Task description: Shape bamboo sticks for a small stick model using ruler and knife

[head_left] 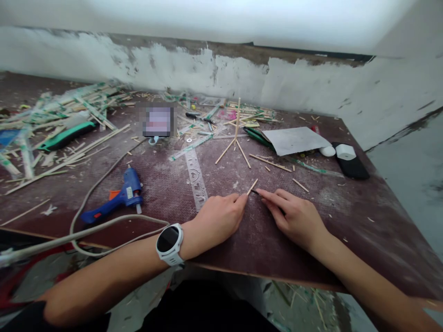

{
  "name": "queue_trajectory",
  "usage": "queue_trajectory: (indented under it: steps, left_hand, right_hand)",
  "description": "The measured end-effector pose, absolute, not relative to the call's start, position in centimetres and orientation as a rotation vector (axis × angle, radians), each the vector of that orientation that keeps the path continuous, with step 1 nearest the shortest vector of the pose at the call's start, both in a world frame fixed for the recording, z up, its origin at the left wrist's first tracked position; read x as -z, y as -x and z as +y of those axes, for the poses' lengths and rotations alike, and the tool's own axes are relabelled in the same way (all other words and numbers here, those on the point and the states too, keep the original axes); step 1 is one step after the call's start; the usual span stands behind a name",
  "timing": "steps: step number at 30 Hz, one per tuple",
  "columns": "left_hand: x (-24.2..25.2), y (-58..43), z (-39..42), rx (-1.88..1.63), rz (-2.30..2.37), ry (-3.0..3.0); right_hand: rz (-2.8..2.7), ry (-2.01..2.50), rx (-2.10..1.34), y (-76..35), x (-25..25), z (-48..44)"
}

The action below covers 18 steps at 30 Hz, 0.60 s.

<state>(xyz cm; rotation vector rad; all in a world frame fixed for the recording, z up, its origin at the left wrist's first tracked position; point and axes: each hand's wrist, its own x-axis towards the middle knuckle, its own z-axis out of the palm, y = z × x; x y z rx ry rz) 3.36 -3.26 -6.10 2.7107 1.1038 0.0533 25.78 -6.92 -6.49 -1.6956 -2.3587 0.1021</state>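
My left hand, with a white watch on its wrist, is closed around a short wooden stick that pokes out past the fingertips. In my right hand thumb and fingers pinch a small, thin dark piece, its tip touching or very close to the stick. Most of that piece is hidden, so I cannot tell its kind. Beyond my hands stands a frame of joined sticks, with one upright and splayed legs. A loose stick lies beyond my right hand.
A blue glue gun with its cord rests at left, near a clear ruler. Stick bundles, a green-handled cutter and a phone lie farther back. White paper and a black case are at right.
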Motion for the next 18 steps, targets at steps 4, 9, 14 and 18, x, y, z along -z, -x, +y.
queue_trajectory:
  steps: [4, 9, 14, 18]
  left_hand:
    - [6.14, -3.25, -3.29, -0.049, 1.101, -2.731]
    - [5.89, -3.40, -3.33, -0.009, 1.095, -2.752]
    - [5.81, -3.46, -3.27, 0.014, 1.103, -2.760]
    - [5.84, -3.48, -3.28, 0.020, 1.102, -2.768]
  right_hand:
    - [-2.387, 1.694, -0.087, -25.88, 6.55, -6.99]
    - [-2.392, 1.669, -0.095, -25.94, 6.65, -7.01]
    - [-2.375, 1.651, -0.133, -25.87, 6.65, -7.00]
    - [-2.363, 1.643, -0.151, -25.92, 6.74, -6.92]
